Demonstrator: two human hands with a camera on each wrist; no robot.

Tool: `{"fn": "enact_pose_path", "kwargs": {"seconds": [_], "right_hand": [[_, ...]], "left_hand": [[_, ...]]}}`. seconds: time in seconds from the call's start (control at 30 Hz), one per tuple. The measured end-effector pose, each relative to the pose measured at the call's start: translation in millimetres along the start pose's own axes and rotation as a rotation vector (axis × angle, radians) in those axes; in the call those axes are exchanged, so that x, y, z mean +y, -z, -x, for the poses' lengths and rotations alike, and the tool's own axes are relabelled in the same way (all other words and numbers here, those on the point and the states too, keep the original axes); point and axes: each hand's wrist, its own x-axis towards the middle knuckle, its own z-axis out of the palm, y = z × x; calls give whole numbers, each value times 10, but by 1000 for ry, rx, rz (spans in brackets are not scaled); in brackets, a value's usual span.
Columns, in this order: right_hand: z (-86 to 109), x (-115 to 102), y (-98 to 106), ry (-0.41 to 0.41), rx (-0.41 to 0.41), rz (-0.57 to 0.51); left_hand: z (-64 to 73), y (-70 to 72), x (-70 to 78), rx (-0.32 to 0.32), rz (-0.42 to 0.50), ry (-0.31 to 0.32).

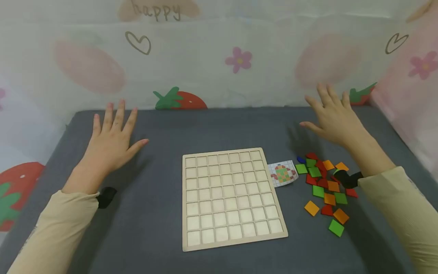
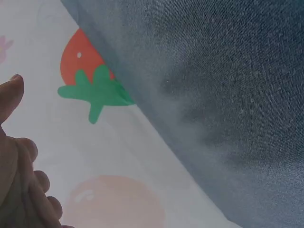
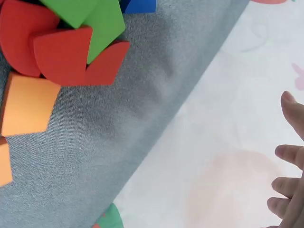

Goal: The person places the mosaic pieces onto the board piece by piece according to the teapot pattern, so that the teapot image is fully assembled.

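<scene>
On grey cloth [image 1: 161, 137], many-celled wooden tray [image 1: 230, 203], loose tiles [image 1: 322, 183] outside

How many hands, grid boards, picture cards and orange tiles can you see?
Left hand and right hand: 2
Grid board: 1
Picture card: 1
Orange tiles showing: 6
Total: 10

Setting: a home-like play corner; whether in an actual house, cannot tell. Evidence: grey cloth-covered desk [image 1: 150, 228]; beyond its far edge and around both far corners, pale printed sheeting [image 1: 270, 34] (strawberries [image 1: 191, 101], pink flowers [image 1: 238, 60], hearts [image 1: 149, 45], the word "happy" [image 1: 157, 15]: nursery taste). Toy-like wooden grid board [image 1: 218, 205] near desk middle; coloured tiles [image 1: 318, 191] toward right edge.
</scene>
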Motion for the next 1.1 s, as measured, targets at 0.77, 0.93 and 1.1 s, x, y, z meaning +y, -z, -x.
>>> {"fn": "enact_pose_path", "kwargs": {"seconds": [0.77, 0.93, 1.1], "right_hand": [[383, -252, -257, 41, 33, -505], [388, -223, -394, 26, -123, -698], [414, -210, -449, 4, -173, -687]], "left_hand": [[584, -434, 828, -303, 379, -147], [580, -441, 829, -352, 467, -204], [591, -437, 872, -367, 488, -245]]}}
